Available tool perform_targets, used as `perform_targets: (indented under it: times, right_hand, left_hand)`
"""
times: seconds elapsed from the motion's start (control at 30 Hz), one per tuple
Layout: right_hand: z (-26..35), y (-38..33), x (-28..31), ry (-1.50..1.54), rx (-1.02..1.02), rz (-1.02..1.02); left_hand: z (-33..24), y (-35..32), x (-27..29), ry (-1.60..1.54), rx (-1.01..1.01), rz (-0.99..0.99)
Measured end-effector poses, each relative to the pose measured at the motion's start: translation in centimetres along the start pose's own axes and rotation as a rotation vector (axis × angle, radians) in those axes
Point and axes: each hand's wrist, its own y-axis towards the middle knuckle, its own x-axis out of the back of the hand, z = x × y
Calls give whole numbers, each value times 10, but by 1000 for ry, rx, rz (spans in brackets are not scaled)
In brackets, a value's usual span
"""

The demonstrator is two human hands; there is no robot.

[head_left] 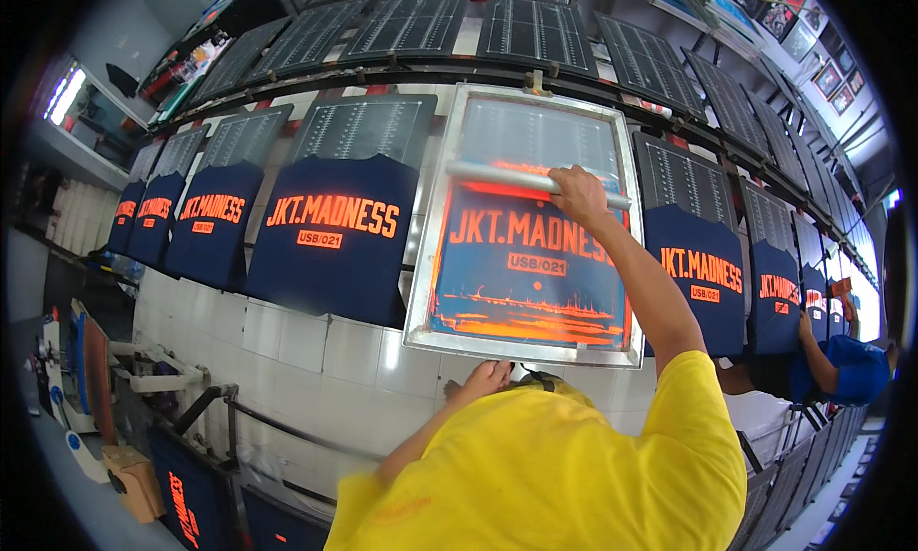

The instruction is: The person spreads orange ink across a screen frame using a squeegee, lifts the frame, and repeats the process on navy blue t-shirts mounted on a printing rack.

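Note:
A screen-printing frame [635, 264] with a metal rim lies over a dark navy T-shirt on a printing board in front of me. My right hand [578, 195] is closed round the squeegee [507, 176], a long pale bar lying across the upper part of the mesh. Bright orange ink [526, 329] is streaked along the lower mesh, and more lies by the squeegee. Orange lettering shows through the middle. Close to the frame's near edge, my left hand [486, 377] has its fingers curled; what they hold, if anything, is hidden.
Navy shirts with orange lettering [330, 231] lie on boards in a row to both sides. Behind runs a second row of dark boards [535, 30]. At the right, a person in a blue top [851, 369] reaches toward a shirt. A cardboard box [134, 482] stands lower left.

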Motion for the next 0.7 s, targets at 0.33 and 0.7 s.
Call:
perform_targets:
  times: [0.33, 0.7]
  right_hand:
    - [1, 14, 10, -38, 12, 187]
    - [59, -121, 32, 16, 236, 239]
  left_hand:
    - [-11, -5, -2, 94, 0, -84]
    - [-4, -1, 5, 86, 31, -22]
